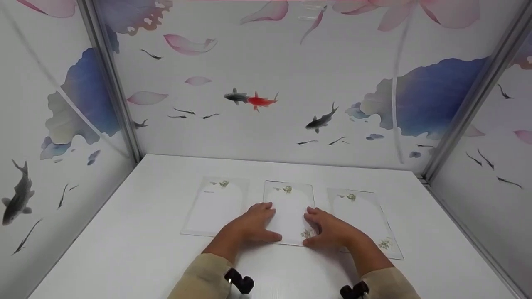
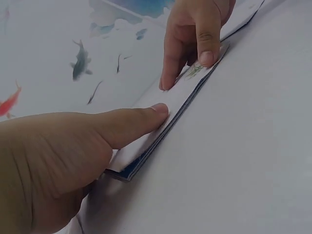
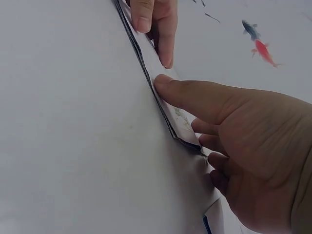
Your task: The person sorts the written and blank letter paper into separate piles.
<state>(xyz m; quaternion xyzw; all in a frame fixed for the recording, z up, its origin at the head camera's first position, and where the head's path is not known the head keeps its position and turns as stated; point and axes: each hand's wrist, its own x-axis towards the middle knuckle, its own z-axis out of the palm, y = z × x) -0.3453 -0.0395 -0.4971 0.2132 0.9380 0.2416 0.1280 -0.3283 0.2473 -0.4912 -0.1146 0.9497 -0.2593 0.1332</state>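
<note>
Middle paper stack (image 1: 289,216) looks white, dark-edged, florally printed in green.

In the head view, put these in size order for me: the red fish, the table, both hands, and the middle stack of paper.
1. table
2. middle stack of paper
3. left hand and right hand, too alike to rank
4. red fish
</note>
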